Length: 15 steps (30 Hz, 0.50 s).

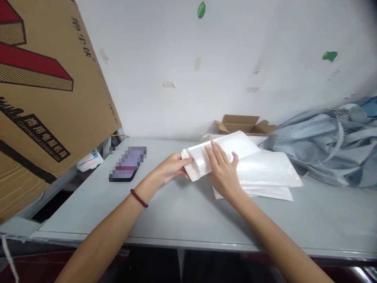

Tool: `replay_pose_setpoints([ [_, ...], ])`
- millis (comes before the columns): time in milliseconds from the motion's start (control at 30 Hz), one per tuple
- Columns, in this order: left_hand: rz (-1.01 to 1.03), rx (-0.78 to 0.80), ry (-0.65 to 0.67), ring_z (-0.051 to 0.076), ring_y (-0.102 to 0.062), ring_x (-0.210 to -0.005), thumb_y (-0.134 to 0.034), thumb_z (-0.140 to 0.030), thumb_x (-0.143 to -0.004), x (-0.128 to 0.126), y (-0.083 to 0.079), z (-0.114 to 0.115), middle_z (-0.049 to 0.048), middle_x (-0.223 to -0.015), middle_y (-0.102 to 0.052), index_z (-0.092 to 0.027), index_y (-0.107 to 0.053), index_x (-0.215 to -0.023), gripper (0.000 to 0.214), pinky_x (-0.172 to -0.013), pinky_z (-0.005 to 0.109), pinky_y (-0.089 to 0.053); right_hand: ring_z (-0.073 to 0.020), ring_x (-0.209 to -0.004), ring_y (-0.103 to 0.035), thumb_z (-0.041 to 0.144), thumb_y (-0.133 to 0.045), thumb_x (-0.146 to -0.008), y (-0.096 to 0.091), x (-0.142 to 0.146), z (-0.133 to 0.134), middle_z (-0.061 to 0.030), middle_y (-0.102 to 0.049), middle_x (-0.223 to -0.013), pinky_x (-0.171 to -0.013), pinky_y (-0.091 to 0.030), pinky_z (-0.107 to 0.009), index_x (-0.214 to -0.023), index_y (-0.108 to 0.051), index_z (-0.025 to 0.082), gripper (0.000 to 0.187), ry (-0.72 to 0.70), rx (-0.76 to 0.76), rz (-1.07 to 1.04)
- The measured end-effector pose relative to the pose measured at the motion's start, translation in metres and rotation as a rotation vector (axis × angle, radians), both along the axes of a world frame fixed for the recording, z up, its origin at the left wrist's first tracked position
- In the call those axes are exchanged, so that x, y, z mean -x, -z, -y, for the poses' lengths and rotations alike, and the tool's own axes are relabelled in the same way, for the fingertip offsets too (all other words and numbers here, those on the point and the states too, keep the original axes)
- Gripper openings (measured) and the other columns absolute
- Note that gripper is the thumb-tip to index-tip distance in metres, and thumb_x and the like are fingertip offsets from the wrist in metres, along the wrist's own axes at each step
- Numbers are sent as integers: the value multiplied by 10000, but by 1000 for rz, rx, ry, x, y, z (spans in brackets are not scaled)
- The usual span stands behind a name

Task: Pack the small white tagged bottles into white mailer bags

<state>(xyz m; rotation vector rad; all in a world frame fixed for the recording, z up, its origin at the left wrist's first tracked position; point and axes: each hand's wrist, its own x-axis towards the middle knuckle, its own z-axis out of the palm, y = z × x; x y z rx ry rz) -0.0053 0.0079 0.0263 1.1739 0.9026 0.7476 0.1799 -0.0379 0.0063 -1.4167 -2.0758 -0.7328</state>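
Note:
A white padded mailer (244,144) is raised at a tilt above the table, its left end folded or flapped. My left hand (172,169) pinches that left end between thumb and fingers. Flat across the mailer's face lies my right hand (222,169), fingers stretched out and thumb apart. Under and to the right of it, several more white padded mailers (268,169) lie in a loose stack. Whether anything is inside the held mailer cannot be seen.
A phone (129,163) lies left on the grey table (165,208). A large cardboard box (59,98) leans at the left, a white device (90,160) beside it. An open small carton (241,124) stands behind the mailers. Blue-grey fabric (330,141) is heaped at the right.

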Motion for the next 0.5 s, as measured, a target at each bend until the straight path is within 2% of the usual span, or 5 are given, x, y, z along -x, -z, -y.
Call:
replay_pose_setpoints([
  [167, -53, -70, -23, 136, -590, -535, -629, -256, -799, -4, -2, 6, 70, -669, -656, -100, -652, -779, 159, -464, 239, -454, -274, -1283, -424, -22, -389, -734, -2, -3, -1, -142, -506, -1376, -1004, -213, -576, -1275, -498, 145, 576, -58, 67, 36],
  [267, -59, -85, -58, 119, -528, -424, -628, -332, -796, -3, -2, 5, 23, -517, -564, -128, -590, -615, 275, -350, 212, -331, -254, -1254, -455, -17, -397, -741, -7, -4, 2, -102, -551, -1341, -1021, -191, -550, -1250, -522, 177, 559, -73, 32, 19],
  [333, -18, -100, -66, 116, -499, -383, -633, -381, -789, -1, -4, 5, -6, -434, -476, -158, -480, -489, 403, -327, 210, -273, -253, -1252, -455, -21, -405, -722, -9, -5, 4, -96, -552, -1341, -1025, -178, -541, -1258, -520, 180, 584, -68, 10, 13],
  [400, 56, -130, -71, 117, -499, -384, -631, -423, -788, 0, -6, 5, -15, -415, -448, -172, -404, -444, 482, -353, 217, -305, -260, -1250, -451, -15, -421, -706, -10, -5, 4, -97, -548, -1345, -1024, -170, -542, -1261, -521, 179, 596, -61, 4, 11],
  [500, 148, -203, -71, 125, -545, -465, -610, -453, -801, -1, -11, 8, 1, -495, -518, -153, -491, -499, 442, -443, 236, -395, -272, -1244, -445, -3, -444, -709, -9, -5, 4, -103, -544, -1348, -1017, -171, -547, -1251, -536, 195, 584, -48, 12, 22],
])
